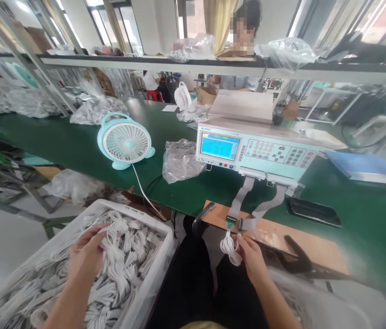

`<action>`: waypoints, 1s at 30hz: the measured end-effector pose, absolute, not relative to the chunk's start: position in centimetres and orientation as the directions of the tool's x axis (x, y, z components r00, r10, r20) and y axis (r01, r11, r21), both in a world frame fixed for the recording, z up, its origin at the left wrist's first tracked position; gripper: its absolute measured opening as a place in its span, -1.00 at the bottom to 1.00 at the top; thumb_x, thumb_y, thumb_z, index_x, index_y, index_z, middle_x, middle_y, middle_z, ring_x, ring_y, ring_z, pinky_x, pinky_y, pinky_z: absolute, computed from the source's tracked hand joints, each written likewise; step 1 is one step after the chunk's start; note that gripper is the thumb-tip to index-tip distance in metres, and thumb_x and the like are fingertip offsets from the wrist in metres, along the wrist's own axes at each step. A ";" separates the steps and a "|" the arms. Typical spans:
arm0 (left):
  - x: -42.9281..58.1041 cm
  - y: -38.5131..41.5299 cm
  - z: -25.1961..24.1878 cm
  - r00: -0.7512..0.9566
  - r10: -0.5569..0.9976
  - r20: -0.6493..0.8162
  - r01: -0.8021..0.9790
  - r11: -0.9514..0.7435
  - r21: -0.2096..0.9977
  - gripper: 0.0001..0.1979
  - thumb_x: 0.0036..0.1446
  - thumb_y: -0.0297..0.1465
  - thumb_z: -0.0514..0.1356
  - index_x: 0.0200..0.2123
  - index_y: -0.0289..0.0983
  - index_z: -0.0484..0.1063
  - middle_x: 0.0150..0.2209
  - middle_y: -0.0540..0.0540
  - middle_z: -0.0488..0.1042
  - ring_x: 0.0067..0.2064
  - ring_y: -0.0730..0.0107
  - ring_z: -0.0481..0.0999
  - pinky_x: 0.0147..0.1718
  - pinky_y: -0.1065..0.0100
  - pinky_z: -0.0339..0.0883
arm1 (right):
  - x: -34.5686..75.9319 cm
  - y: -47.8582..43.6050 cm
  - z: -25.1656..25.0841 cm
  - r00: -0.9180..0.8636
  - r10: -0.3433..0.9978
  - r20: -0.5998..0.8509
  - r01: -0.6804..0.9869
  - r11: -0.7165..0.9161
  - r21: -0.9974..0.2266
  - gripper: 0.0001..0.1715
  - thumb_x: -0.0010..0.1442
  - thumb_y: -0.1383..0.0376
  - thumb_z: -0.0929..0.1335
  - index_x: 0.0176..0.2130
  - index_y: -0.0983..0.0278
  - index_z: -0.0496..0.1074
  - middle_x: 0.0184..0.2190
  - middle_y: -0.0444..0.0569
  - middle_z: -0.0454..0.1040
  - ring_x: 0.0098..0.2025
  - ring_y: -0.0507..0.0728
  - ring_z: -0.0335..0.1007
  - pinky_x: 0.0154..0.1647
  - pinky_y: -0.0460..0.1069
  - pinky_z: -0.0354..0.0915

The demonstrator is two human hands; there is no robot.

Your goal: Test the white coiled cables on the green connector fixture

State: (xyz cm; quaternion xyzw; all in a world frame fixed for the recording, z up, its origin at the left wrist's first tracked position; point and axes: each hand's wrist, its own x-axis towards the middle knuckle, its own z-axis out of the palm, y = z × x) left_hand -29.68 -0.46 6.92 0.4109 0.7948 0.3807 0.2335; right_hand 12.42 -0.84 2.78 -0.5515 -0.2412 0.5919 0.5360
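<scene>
My left hand (pixel 88 253) is over a white plastic crate (pixel 168 240), its fingers closed on a bundled white cable (pixel 112 237) at the top of the heap. My right hand (pixel 251 257) pinches a coiled white cable (pixel 227 246) beside the bench edge. That coil hangs just below a small green connector board (pixel 230 223) at the end of a grey ribbon cable (pixel 240 198). Whether its plug sits in the board is too small to tell. Both ribbon cables run up to a bench tester (pixel 257 151) with a lit blue screen.
A light-blue fan (pixel 129 144) and a clear plastic bag (pixel 181 162) stand on the green bench (pixel 165 192). A black phone (pixel 312 211) and a blue folder (pixel 367 167) lie to the right. Clamps (pixel 201 219) hold a wooden board (pixel 323 249) at the edge. A person (pixel 244 27) is behind the shelf.
</scene>
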 end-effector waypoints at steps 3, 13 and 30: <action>-22.0 -0.8 7.4 -0.349 0.919 -0.181 -0.028 0.183 0.983 -0.75 0.01 -0.16 0.00 -0.44 -0.20 0.32 -0.54 -0.01 0.35 -0.56 0.40 0.34 -0.59 0.34 0.27 | 12.2 -0.8 2.9 0.192 0.905 -0.379 -0.370 -0.291 -0.882 -0.61 -0.12 0.06 0.44 -0.40 0.34 0.52 -0.68 -0.17 0.28 -0.62 -0.01 0.15 -0.57 -0.10 0.13; -0.5 2.3 3.7 0.347 0.865 -0.362 -0.101 0.418 0.903 -0.50 -0.04 0.03 0.08 -0.50 -0.36 0.40 -0.69 0.00 0.29 -0.74 0.56 0.17 -0.79 0.48 0.01 | 11.5 -0.9 3.2 0.259 0.912 -0.317 -0.303 -0.234 -0.924 -0.59 -0.12 0.01 0.42 -0.47 0.32 0.47 -0.70 -0.19 0.23 -0.67 -0.03 0.02 -0.65 -0.12 -0.01; -0.3 -0.2 3.7 0.317 0.822 -0.473 -0.213 0.547 0.809 -0.70 -0.14 -0.23 0.27 -0.60 -0.36 0.34 -0.68 0.06 0.26 -0.65 0.59 0.25 -0.67 0.53 0.08 | 10.5 -3.3 3.9 0.327 0.927 -0.187 0.009 -0.200 -0.980 -0.65 0.07 0.07 0.25 -0.57 0.26 0.24 -0.68 -0.25 0.12 -0.60 -0.02 0.03 -0.56 -0.11 0.04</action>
